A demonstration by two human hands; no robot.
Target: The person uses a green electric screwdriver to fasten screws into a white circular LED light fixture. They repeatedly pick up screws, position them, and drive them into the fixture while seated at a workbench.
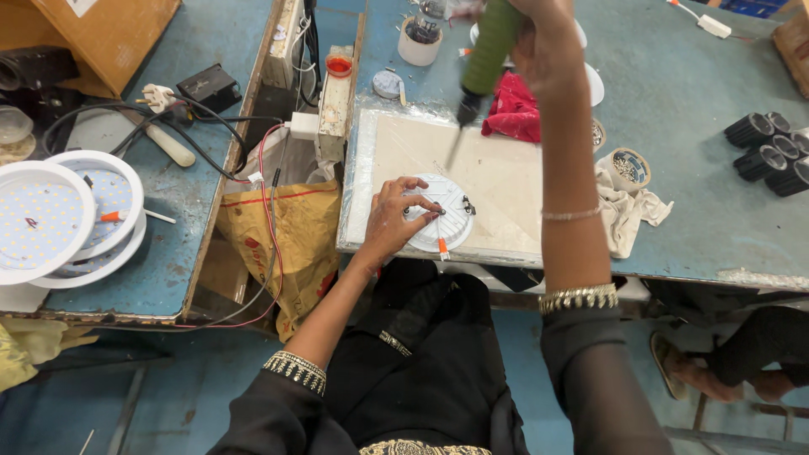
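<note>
Pinning the round white plastic lamp disc point(440, 212) near the front edge of the blue bench point(699, 126), my left hand point(389, 221) presses spread fingers on it. My right hand point(539, 46) has its grip wrapped around the green-handled screwdriver point(482, 63), tip hovering above the disc. I judge the tip could slip off a screw and jab my fingertips, since they rest just beside it.

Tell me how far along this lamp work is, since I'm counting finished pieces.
Done, it seems: a stack of round white lamp discs sits on the left bench. In hand: the left hand steadies one round lamp on the white board, while the right hand holds a green screwdriver above it. Left: black ribbed parts wait at right.
</note>
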